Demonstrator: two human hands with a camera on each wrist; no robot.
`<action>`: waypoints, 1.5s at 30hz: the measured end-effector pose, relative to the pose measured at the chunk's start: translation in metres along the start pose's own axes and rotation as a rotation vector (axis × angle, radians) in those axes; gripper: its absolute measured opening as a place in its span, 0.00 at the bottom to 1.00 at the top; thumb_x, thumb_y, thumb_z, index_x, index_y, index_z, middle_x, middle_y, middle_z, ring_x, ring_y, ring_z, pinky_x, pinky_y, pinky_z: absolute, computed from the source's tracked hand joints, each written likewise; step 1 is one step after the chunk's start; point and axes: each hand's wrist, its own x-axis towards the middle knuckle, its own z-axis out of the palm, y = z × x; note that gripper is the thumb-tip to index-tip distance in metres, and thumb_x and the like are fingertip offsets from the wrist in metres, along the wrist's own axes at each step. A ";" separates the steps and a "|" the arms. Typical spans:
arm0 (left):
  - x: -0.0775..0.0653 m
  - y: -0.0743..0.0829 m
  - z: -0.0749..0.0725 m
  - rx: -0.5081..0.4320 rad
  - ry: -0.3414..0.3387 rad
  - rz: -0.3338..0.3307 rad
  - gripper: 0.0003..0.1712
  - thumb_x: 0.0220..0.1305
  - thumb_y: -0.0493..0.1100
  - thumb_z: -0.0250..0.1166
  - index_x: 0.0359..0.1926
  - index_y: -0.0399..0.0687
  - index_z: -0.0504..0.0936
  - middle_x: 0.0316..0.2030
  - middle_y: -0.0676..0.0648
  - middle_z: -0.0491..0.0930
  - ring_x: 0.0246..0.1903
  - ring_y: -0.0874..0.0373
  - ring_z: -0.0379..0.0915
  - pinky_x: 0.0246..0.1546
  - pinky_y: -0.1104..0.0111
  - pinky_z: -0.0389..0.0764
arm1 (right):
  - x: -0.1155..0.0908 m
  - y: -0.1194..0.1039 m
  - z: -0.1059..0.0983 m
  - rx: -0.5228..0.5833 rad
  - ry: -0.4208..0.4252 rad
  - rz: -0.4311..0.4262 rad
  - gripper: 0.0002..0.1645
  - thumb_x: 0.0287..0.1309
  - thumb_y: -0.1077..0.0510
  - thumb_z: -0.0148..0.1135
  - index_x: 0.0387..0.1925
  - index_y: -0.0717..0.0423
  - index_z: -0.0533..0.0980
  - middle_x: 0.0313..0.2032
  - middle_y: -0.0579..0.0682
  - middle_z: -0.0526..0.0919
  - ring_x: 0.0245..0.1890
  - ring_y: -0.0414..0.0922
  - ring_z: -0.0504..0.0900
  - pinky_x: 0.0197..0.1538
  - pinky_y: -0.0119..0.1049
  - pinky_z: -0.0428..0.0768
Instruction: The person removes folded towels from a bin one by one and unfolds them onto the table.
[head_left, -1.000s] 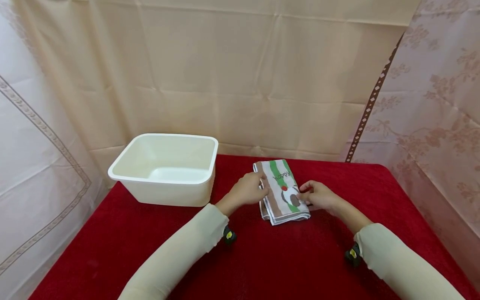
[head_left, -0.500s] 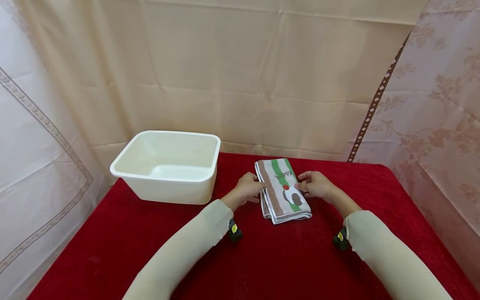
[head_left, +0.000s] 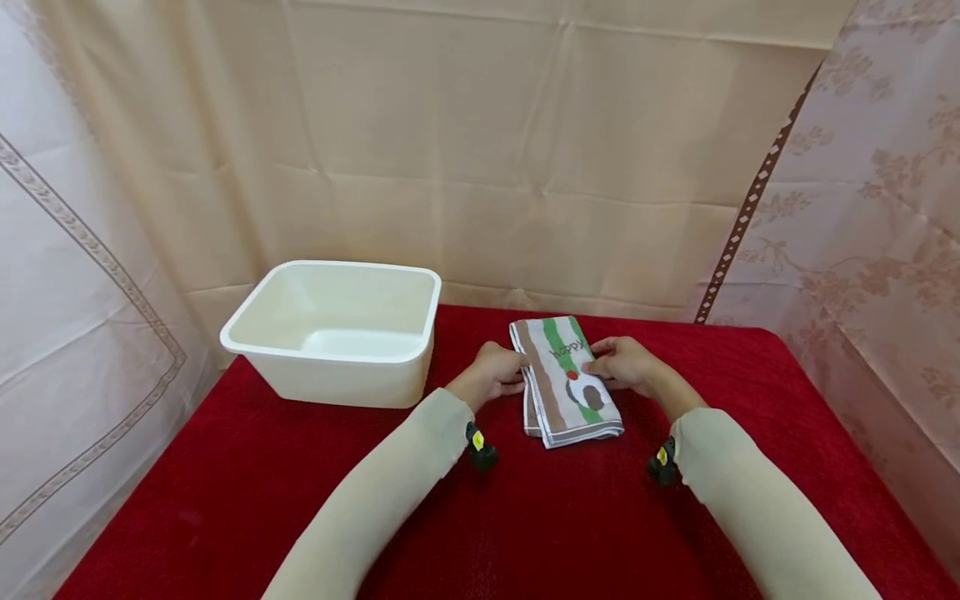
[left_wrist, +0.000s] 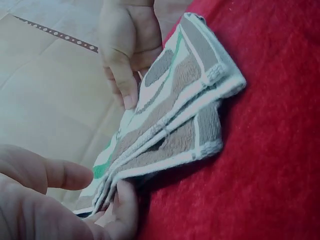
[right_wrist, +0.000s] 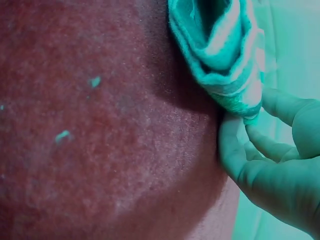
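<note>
A folded towel (head_left: 566, 379) with white, brown and green stripes, the word "happy" and a dog-like print lies on the red cloth. My left hand (head_left: 498, 370) grips its left edge. In the left wrist view the thumb (left_wrist: 70, 175) is at the top face and fingers reach beneath the stacked layers. My right hand (head_left: 626, 367) holds the right edge, thumb on top. From the right wrist view, fingertips (right_wrist: 231, 135) go under the towel's folded side (right_wrist: 230, 75). The fingers beneath are partly hidden.
A cream plastic basin (head_left: 348, 383) stands on the left of the red-covered table (head_left: 570, 517), with nothing seen inside. A beige curtain (head_left: 480, 150) hangs behind the table, and patterned cloths hang at both sides.
Both hands have shifted slightly away from me along the towel's edges. The left fingers, earlier over the top, have moved to the left edge and under it. The towel has hardly moved.
</note>
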 end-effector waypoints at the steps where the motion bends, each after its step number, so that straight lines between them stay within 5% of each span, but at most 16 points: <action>1: 0.000 0.000 0.001 -0.002 -0.001 -0.011 0.12 0.62 0.29 0.61 0.46 0.36 0.70 0.32 0.45 0.76 0.28 0.57 0.76 0.32 0.68 0.85 | 0.000 0.000 0.000 0.018 -0.007 0.008 0.36 0.69 0.63 0.63 0.70 0.74 0.59 0.51 0.63 0.78 0.43 0.45 0.82 0.50 0.43 0.86; 6: 0.000 0.001 0.003 0.014 -0.009 -0.050 0.18 0.64 0.29 0.60 0.55 0.31 0.70 0.35 0.41 0.81 0.34 0.53 0.80 0.38 0.60 0.86 | -0.001 0.001 0.001 0.044 -0.019 0.033 0.36 0.70 0.62 0.63 0.71 0.72 0.59 0.51 0.61 0.79 0.43 0.45 0.82 0.49 0.43 0.86; 12: -0.005 0.005 0.007 0.014 -0.017 -0.052 0.16 0.67 0.30 0.58 0.54 0.32 0.72 0.39 0.38 0.83 0.39 0.49 0.82 0.45 0.50 0.85 | 0.000 -0.001 0.000 0.051 -0.011 0.052 0.35 0.70 0.60 0.63 0.70 0.69 0.61 0.47 0.58 0.81 0.41 0.46 0.83 0.46 0.43 0.87; 18: -0.008 0.000 0.012 -0.044 -0.001 -0.043 0.11 0.64 0.27 0.57 0.48 0.32 0.73 0.30 0.44 0.78 0.32 0.53 0.77 0.35 0.60 0.82 | 0.000 0.000 -0.001 0.059 -0.008 0.061 0.36 0.70 0.60 0.63 0.71 0.68 0.60 0.49 0.60 0.81 0.40 0.47 0.83 0.45 0.43 0.87; 23: -0.004 -0.005 0.015 -0.116 -0.014 -0.051 0.13 0.66 0.28 0.59 0.50 0.33 0.74 0.33 0.44 0.81 0.34 0.56 0.79 0.36 0.65 0.82 | -0.001 0.001 -0.001 0.096 -0.011 0.064 0.37 0.70 0.59 0.63 0.72 0.68 0.59 0.49 0.59 0.81 0.41 0.46 0.83 0.46 0.43 0.86; 28: -0.003 -0.008 0.016 -0.089 -0.076 -0.036 0.16 0.68 0.30 0.61 0.56 0.30 0.76 0.37 0.43 0.84 0.38 0.55 0.82 0.43 0.62 0.86 | -0.003 0.001 0.001 0.148 -0.010 0.055 0.35 0.70 0.61 0.62 0.71 0.67 0.59 0.42 0.53 0.84 0.38 0.44 0.84 0.44 0.42 0.86; 33: -0.004 -0.006 0.015 -0.038 -0.126 -0.015 0.27 0.68 0.33 0.64 0.67 0.39 0.71 0.42 0.41 0.83 0.40 0.51 0.83 0.40 0.56 0.86 | -0.005 0.001 0.003 0.184 0.002 0.026 0.31 0.70 0.63 0.60 0.70 0.66 0.62 0.37 0.50 0.85 0.35 0.43 0.84 0.40 0.41 0.87; 45: -0.012 0.006 -0.009 -0.034 -0.097 0.063 0.35 0.69 0.35 0.66 0.74 0.45 0.66 0.49 0.40 0.82 0.41 0.52 0.83 0.42 0.57 0.88 | -0.004 -0.008 0.019 0.329 0.058 -0.047 0.31 0.70 0.63 0.61 0.69 0.65 0.64 0.34 0.46 0.85 0.32 0.41 0.84 0.36 0.38 0.88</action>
